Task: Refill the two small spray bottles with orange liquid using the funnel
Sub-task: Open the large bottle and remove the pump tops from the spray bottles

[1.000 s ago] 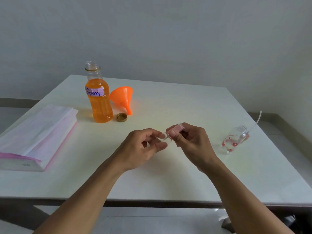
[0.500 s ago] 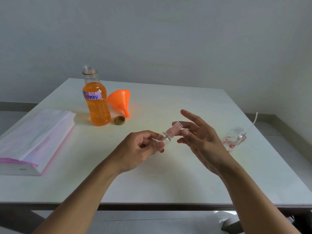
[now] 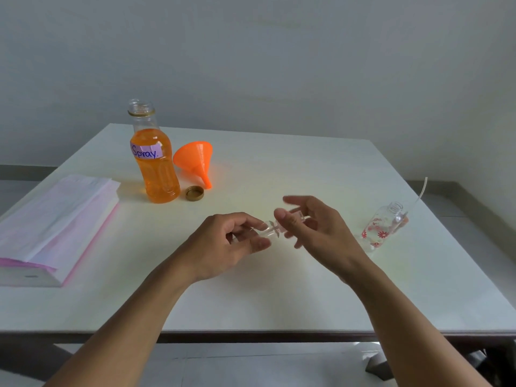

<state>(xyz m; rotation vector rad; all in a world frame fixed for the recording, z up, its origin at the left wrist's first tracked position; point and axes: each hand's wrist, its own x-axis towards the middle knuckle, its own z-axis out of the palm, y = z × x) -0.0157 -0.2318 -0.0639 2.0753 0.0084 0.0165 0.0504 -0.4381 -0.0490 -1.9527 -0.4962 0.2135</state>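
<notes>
While both forearms reach over the white desk (image 3: 251,297), the person's left grip (image 3: 231,243) is clenched around a small clear plastic spray bottle (image 3: 268,232). It holds this bottle above the middle of the desk, almost level, with the neck toward the right. The right grip (image 3: 318,233) meets the bottle at its pale pink spray head (image 3: 299,215). The thumb lies on the head and the lower fingers curl under it, so the head is pinched between them; the index finger is stretched out and looks blurred.

Near the right edge of the desk, a second small clear spray bottle with red flower prints (image 3: 381,229) lies on its side. Its open neck points away from the person. Another pink spray head with a thin white tube (image 3: 405,219) rests just beside that neck, and the tube sticks up past the desk edge.

On the far left part of the desk stands a tall clear plastic bottle of orange liquid (image 3: 156,169), with a label reading "Spray." and an open mouth. A round gold cap (image 3: 194,193) lies just beside its base. An orange plastic funnel (image 3: 195,160) lies on its side next to the tall bottle, with the spout toward the person. A thick stack of white paper with a pink edge (image 3: 55,227) rests at the left edge of the desk.
</notes>
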